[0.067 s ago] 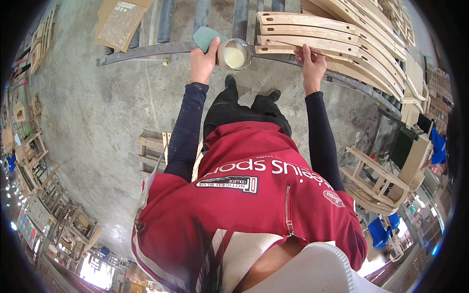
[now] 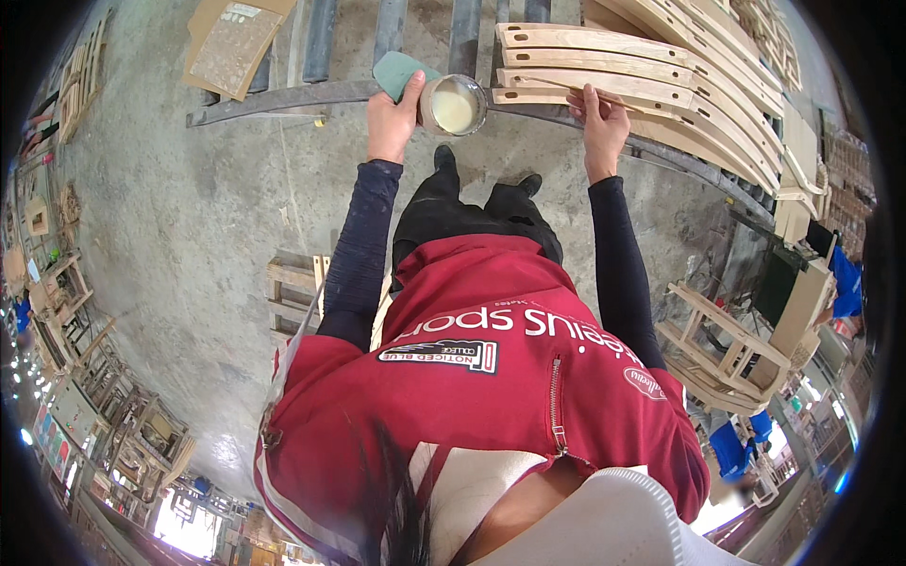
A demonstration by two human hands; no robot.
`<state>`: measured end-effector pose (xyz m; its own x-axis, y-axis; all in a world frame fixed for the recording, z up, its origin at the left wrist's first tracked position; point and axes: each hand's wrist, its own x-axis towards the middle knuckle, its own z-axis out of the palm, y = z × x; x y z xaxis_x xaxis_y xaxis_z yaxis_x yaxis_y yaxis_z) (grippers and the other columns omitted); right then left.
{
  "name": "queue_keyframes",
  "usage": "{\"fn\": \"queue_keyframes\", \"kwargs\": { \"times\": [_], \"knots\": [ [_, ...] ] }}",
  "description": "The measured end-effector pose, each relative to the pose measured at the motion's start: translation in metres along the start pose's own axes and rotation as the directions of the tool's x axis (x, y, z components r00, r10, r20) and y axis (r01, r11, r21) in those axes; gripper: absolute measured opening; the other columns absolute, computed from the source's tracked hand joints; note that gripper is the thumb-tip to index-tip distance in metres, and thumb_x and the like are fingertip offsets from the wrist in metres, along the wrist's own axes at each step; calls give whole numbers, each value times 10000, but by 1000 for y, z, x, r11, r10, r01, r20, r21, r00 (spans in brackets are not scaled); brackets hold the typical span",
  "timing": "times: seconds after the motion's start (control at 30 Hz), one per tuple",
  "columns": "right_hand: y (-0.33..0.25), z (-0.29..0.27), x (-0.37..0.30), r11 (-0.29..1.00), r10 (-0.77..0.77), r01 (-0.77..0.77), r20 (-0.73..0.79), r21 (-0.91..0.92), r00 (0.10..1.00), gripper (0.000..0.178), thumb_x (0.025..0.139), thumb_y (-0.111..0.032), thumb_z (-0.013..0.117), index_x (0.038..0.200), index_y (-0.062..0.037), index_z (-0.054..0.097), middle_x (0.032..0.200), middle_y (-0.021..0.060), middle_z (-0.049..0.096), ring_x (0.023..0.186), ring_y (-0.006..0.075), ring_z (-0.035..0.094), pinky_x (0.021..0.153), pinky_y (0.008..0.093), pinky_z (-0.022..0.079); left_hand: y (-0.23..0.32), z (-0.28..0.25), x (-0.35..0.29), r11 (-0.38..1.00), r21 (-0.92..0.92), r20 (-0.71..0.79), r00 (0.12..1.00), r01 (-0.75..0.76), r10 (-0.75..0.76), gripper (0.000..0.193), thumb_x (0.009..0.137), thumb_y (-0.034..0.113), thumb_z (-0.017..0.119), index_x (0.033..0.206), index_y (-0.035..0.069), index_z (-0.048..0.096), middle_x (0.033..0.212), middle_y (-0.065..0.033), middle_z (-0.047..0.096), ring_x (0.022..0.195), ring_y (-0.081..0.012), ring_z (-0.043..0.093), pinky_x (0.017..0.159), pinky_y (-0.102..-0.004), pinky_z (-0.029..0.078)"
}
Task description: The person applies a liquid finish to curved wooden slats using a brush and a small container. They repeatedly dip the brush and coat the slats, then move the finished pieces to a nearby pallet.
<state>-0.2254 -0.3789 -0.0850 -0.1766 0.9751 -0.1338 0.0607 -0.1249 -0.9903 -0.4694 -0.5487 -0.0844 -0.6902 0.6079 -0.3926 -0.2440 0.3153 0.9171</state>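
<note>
My left hand [image 2: 391, 123] is closed round a clear round cup [image 2: 482, 106] holding pale, cream-coloured liquid [image 2: 453, 108]. A flat grey-green piece of sheet [image 2: 401, 72] sticks out above the same hand, pinched with the cup. My right hand [image 2: 604, 129] pinches a thin wooden stick [image 2: 550, 83], whose tip points left over the curved slats. Those pale wooden slats [image 2: 595, 61] lie side by side and have oval slots near their ends. The right fingers are at the near edge of the front slat [image 2: 528, 96]; whether they touch it I cannot tell.
The slats rest on a grey roller conveyor [image 2: 464, 38] with a curved-looking front rail [image 2: 283, 98]. Cardboard [image 2: 234, 52] lies on its left part. A wooden frame [image 2: 722, 349] stands at the right, slatted wood [image 2: 291, 288] by my left side. Concrete floor [image 2: 208, 236] lies below.
</note>
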Motion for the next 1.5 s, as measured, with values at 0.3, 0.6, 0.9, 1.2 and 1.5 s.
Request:
{"fn": "queue_keyframes", "kwargs": {
  "times": [0.3, 0.6, 0.9, 1.2, 1.5],
  "knots": [
    [2, 3, 7, 990, -88, 87, -7, -113, 996, 201, 949, -145, 630, 977, 52, 602, 863, 138, 713, 759, 180, 712, 644, 260, 570, -5, -1, 13, 999, -17, -16, 999, -49, 49, 403, 889, 368, 708, 871, -34, 706, 757, -47, 671, 624, -98, 618, 535, -271, 506],
    [-13, 25, -14, 588, -360, 438, 264, -680, 895, 111, 912, -161, 676, 908, -56, 643, 839, 64, 722, 749, 163, 714, 664, 269, 538, -2, -2, 12, 1000, -11, -35, 999, -19, 18, 431, 884, 378, 706, 831, -49, 695, 732, -55, 664, 629, -101, 597, 547, -284, 480],
    [-18, 30, -20, 531, -473, 548, 311, -646, 825, 71, 887, -144, 679, 897, -79, 651, 813, 75, 687, 666, 223, 652, 602, 325, 505, 1, -7, 11, 998, -60, -56, 998, 17, -20, 428, 882, 386, 711, 801, -34, 695, 684, -50, 649, 620, -95, 595, 538, -276, 478],
    [-28, 30, -24, 629, -349, 416, 240, -657, 906, 46, 896, -132, 671, 906, -87, 673, 795, 60, 698, 736, 181, 702, 609, 284, 502, 6, -5, 17, 995, 87, -45, 998, -49, 53, 465, 881, 401, 702, 845, -62, 700, 733, -63, 664, 637, -122, 609, 580, -304, 498],
    [-95, 33, -43, 979, -162, 192, 311, -67, 937, 143, 941, -106, 637, 971, 27, 593, 931, 140, 708, 821, 181, 710, 712, 252, 560, 20, 14, 30, 983, 56, -15, 984, -176, 178, 473, 878, 423, 692, 828, -47, 700, 668, -77, 653, 604, -136, 606, 566, -301, 482]
  ]
}}
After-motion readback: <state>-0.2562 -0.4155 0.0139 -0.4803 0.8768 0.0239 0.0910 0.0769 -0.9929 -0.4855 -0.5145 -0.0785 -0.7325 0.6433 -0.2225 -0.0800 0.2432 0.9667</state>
